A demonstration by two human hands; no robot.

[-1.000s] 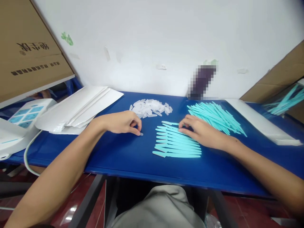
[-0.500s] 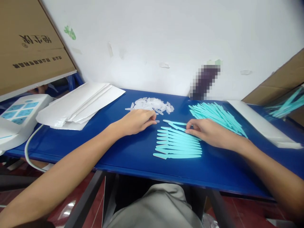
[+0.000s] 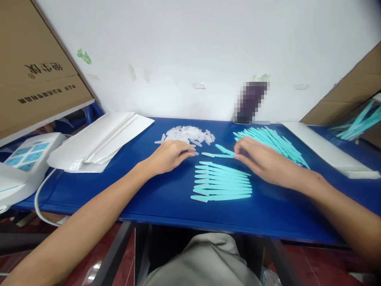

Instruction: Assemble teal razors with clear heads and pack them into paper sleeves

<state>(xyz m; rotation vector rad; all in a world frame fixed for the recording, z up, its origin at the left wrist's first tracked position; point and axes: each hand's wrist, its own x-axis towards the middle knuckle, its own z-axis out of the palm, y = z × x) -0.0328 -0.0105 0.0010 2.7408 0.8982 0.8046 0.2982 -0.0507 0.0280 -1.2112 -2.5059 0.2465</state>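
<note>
My right hand (image 3: 256,157) pinches the ends of two turquoise eyebrow razors. One razor (image 3: 218,155) points left, while the other razor (image 3: 224,149) slants up and left above it. Between the thumb and fingertips of my left hand (image 3: 171,157) is a small translucent blade cap (image 3: 195,153), its tip showing close to the first razor but apart from it. Below both hands, a row of several razors (image 3: 223,181) lies side by side, blades to the left. Behind my left hand is a heap of translucent caps (image 3: 187,134). Beyond my right hand lies a pile of razors (image 3: 276,143), partly covered by it.
White padded envelopes (image 3: 101,139) and a white power strip (image 3: 32,155) with a cable lie at the left of the blue table (image 3: 149,198). A long white foam piece (image 3: 327,149) is on the right. Cardboard boxes (image 3: 44,47) flank the white wall; a pixelated dark object leans there.
My right hand has lifted slightly away from the row, and one razor in it now slants above the other instead of below. My left hand still pinches the cap. The view has tilted a little.
</note>
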